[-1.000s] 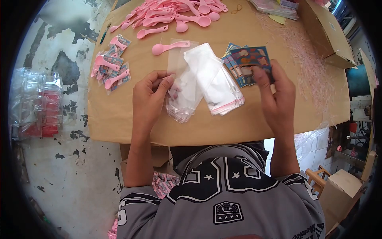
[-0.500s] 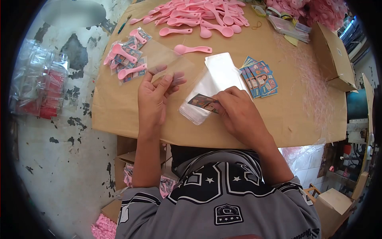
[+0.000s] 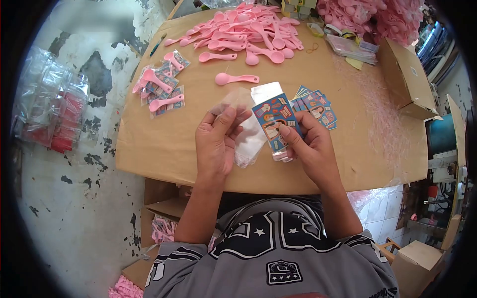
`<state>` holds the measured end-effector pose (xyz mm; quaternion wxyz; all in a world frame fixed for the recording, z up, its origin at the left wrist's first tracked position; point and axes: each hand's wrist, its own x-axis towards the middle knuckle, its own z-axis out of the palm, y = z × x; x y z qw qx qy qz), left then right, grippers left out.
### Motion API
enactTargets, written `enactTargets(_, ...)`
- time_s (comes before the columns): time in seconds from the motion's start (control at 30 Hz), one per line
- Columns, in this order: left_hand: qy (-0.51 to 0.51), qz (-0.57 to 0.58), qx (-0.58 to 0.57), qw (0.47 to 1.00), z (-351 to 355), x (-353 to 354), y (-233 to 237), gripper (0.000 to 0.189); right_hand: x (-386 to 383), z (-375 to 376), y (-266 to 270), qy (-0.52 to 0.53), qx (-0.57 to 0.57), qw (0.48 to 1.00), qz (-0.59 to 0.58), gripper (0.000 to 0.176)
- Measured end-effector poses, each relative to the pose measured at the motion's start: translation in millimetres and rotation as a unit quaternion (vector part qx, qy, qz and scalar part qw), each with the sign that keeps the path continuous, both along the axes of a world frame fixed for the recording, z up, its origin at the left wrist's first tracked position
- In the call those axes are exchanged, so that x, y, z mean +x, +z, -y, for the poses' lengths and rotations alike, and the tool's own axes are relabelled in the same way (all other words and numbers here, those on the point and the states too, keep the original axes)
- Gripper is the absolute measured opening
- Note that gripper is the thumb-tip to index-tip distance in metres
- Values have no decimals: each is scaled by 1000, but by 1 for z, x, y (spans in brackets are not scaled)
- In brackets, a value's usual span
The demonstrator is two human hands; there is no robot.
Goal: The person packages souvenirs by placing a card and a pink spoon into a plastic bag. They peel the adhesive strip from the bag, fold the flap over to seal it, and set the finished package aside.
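Observation:
A clear plastic bag (image 3: 232,99) is pinched between the thumb and fingers of my left hand (image 3: 214,141). My right hand (image 3: 314,144) grips a blue printed card (image 3: 272,119), its colourful front facing up, thumb across the lower part. Beneath and between the hands lies a stack of clear bags (image 3: 247,147), partly covered by the card. Just behind my right hand, more printed cards (image 3: 324,113) are fanned on the table. One pink measuring spoon (image 3: 236,79) rests beyond the bags. At the left are several bagged spoons with cards (image 3: 160,87).
A big heap of pink spoons (image 3: 233,31) covers the back of the brown-topped table (image 3: 164,149). An open cardboard box (image 3: 405,82) and a pile of plastic packs (image 3: 350,48) stand at the right. A pen (image 3: 158,44) lies at the far left edge.
My right hand has raised the card and turned its front upward. My left hand has moved right with the clear bag, closer to the card. The view has shifted slightly.

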<state>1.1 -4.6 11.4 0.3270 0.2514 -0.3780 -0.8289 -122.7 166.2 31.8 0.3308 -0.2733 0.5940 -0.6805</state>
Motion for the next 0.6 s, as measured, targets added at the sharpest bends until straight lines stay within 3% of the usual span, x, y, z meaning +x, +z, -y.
enactTargets(0.07,-6,-9,11,1000,-6,-2,5,22,0,3,-5,-19,-22,1000,-4,20)
enactTargets(0.17,5,-13,6,1000,-7,-2,4,22,4,5,-4,-133,-79,988,-8,19)
enactTargets(0.3,13,-21,-5,1000,-3,-1,2,22,-5,-1,-5,-129,-36,991,-10,19)
enactTargets(0.43,21,-17,-45,999,-6,-7,7,23,-1,-2,5,13,4,1000,19,17)
enactTargets(0.6,5,-21,-27,999,-13,-9,17,26,-1,9,1,-33,-21,999,-9,19)
